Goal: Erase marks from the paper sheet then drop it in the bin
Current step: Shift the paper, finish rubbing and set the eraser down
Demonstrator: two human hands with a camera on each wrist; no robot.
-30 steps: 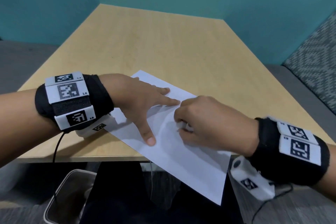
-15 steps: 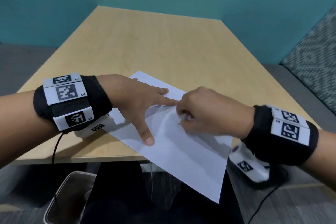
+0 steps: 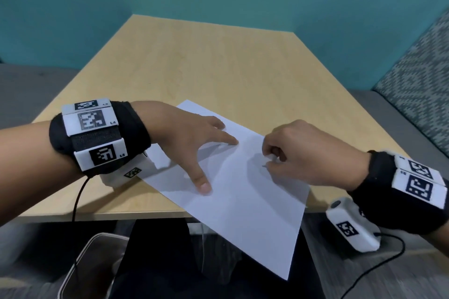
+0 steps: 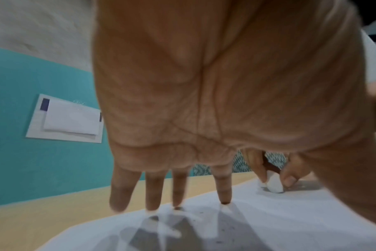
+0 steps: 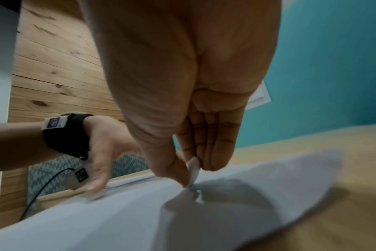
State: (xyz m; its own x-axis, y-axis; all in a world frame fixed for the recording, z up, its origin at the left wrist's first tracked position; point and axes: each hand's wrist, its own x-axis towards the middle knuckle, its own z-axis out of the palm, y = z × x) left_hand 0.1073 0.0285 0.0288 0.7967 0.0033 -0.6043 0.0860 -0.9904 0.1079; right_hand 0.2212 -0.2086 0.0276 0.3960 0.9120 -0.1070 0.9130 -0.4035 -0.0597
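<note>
— Paper sheet (image 3: 233, 192) lies on the table (image 3: 218, 68), long axis running from the far left corner down past the near edge, that end overhanging.

— We've got our left hand (image 3: 192, 138) spread flat on its far half, right hand (image 3: 303, 153) just beside, pinching the white eraser (image 4: 274, 184) against it.

— And the bin (image 3: 90, 264)?

— Below the near edge, left of the sheet, so we judge our left hand nearer.

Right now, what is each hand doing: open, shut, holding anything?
Left hand: open, fingers spread and pressing the paper sheet flat on the table.
Right hand: pinching a small white eraser against the sheet.
</note>
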